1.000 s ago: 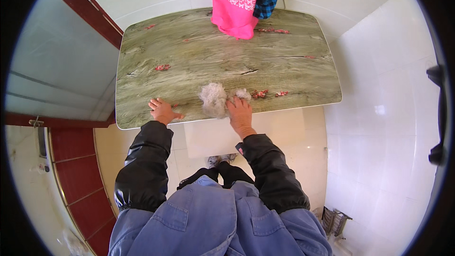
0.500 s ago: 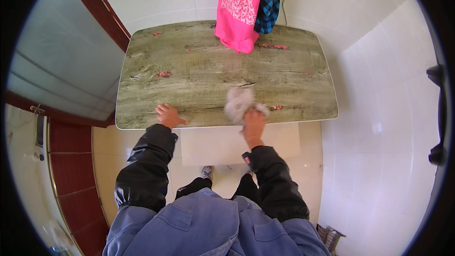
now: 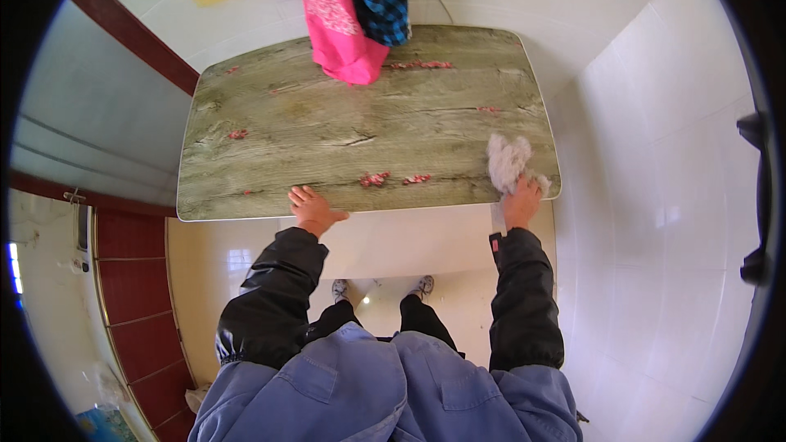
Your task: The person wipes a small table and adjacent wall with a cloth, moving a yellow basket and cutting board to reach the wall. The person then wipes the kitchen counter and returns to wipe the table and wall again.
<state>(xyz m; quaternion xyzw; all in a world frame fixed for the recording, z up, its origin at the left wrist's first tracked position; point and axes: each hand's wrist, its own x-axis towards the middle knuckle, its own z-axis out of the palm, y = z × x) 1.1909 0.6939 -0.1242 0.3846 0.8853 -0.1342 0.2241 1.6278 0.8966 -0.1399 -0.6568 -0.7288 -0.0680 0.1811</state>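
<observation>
The bench wears a smooth, faintly shiny wood-grain face, and the fibrous wad on it looks matt, fluffy and rough. I can see light catching on the slick, leather-like black oversleeves, while the blue coat is dull cloth and the white wall tiles gleam glossy.

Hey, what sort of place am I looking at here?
Probably a room in a home, perhaps a kitchen or utility room: glossy white wall tiles, a red-framed frosted panel, and a wood-patterned table with pink fabric at its far side.
</observation>
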